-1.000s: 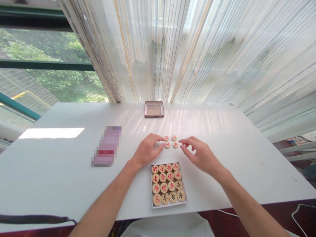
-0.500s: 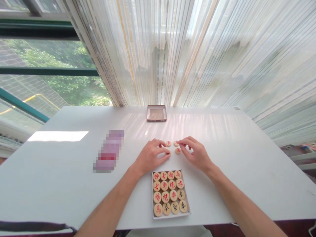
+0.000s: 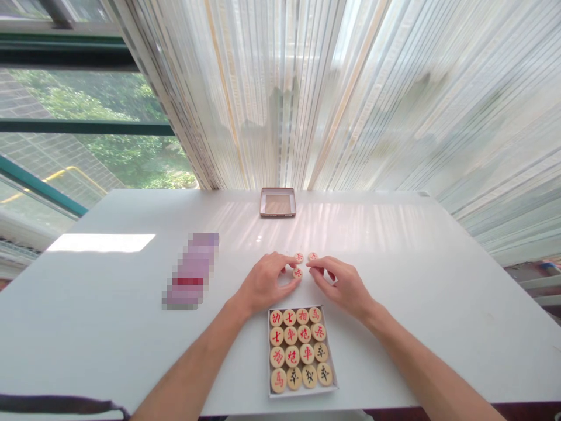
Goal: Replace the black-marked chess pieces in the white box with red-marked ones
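Observation:
Small round wooden xiangqi pieces with red characters stand grouped on the white table, two of them, a left piece and a right piece, at the back. My left hand has its thumb and fingertips around a nearer xiangqi piece. Opposite it, my right hand is closed in a pinch over the spot of the fourth piece, which its fingers hide. Closer to me lies a shallow white box filled with rows of pieces, red characters in most, black ones at the lower right.
A rectangular box lid lies at the far edge of the white table. To the left is a blurred-out purple item. A string curtain hangs behind the table, beside a window.
My right hand has come nearer, from the back right piece to the front right one, which its fingers now cover. My left hand's fingers have shifted slightly around the front left piece.

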A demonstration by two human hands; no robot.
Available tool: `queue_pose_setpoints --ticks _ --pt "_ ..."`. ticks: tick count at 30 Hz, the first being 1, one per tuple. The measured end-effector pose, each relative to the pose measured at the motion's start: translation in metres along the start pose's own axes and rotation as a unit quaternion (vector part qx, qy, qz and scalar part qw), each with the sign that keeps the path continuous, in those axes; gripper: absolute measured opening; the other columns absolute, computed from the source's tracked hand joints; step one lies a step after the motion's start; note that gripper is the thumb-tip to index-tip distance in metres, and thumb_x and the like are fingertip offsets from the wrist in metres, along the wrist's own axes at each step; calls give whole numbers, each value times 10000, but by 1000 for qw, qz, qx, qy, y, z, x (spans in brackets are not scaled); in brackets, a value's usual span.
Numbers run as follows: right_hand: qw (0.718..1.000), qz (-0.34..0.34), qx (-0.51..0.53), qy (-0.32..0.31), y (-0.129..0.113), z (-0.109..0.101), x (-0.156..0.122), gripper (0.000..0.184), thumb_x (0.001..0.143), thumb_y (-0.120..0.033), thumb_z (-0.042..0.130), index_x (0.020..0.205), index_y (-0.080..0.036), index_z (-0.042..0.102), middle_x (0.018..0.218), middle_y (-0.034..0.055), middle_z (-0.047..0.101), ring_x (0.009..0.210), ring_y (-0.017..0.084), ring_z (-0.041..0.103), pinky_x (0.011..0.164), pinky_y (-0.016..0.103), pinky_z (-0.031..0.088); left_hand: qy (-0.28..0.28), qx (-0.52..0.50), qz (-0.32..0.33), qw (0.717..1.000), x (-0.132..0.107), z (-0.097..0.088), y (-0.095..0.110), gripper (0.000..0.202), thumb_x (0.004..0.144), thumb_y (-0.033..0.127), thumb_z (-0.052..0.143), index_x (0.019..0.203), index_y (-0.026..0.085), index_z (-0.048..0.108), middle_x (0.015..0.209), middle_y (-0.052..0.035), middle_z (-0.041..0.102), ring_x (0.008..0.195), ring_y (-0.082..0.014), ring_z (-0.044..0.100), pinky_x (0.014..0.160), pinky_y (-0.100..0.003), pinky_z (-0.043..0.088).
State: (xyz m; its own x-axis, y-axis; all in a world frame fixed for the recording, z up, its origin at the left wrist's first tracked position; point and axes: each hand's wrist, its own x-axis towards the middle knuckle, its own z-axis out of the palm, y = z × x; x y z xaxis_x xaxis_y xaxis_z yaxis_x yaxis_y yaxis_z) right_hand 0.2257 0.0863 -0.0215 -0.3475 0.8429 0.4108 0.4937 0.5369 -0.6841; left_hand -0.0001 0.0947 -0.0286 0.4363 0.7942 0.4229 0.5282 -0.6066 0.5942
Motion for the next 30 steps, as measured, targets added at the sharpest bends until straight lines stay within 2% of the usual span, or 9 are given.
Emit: queue_pose_setpoints --ticks 3,6,11,15,21,25,30 --pt "997 42 58 -8 -8 1 1 122 959 -217 610 1056 -250 677 922 28 735 749 167 666 631 296 510 45 -18 30 998 1 -2 5 324 866 199 720 1177 214 632 1017 -40 722 818 -171 661 819 -355 552" --pt "983 103 148 -23 -15 1 2 102 954 -273 647 1052 -246 661 975 34 741 815 180 703 674 296 541 81 -41 60 994 2 -3 11 266 874 198 721 1125 196 631 984 -48 713 827 -167 663 799 -339 571" --pt "946 170 276 -35 -18 4 3 150 937 -370 695 989 -235 655 985 41 740 921 205 730 829 336 586 83 -90 60 991 1 -3 15 176 895 187 719 1056 202 650 980 -49 721 922 -177 695 846 -328 589" --pt "928 190 318 -36 -17 5 3 174 921 -391 719 961 -233 660 978 44 747 941 212 735 851 347 597 76 -102 54 990 1 -1 13 215 890 206 741 1088 207 657 1040 -61 728 973 -191 698 882 -343 586" --pt "927 189 322 -27 -17 4 2 165 907 -386 739 969 -239 696 993 42 761 961 223 741 902 377 593 31 -138 -11 990 -2 1 12 298 909 249 716 1199 209 659 1021 -44 738 838 -157 687 807 -313 583" --pt "927 193 321 -21 -19 4 2 164 904 -384 742 978 -241 715 955 36 758 926 218 741 872 371 607 8 -183 -71 981 -2 1 15 228 956 258 645 1179 219 670 1022 -32 746 860 -156 686 828 -311 573" --pt "931 155 329 -20 -21 5 2 170 921 -357 724 1051 -251 703 1055 43 750 1000 218 726 942 383 596 14 -230 -111 967 0 0 17 212 965 283 632 1161 211 668 1081 -48 737 902 -164 690 878 -327 570"
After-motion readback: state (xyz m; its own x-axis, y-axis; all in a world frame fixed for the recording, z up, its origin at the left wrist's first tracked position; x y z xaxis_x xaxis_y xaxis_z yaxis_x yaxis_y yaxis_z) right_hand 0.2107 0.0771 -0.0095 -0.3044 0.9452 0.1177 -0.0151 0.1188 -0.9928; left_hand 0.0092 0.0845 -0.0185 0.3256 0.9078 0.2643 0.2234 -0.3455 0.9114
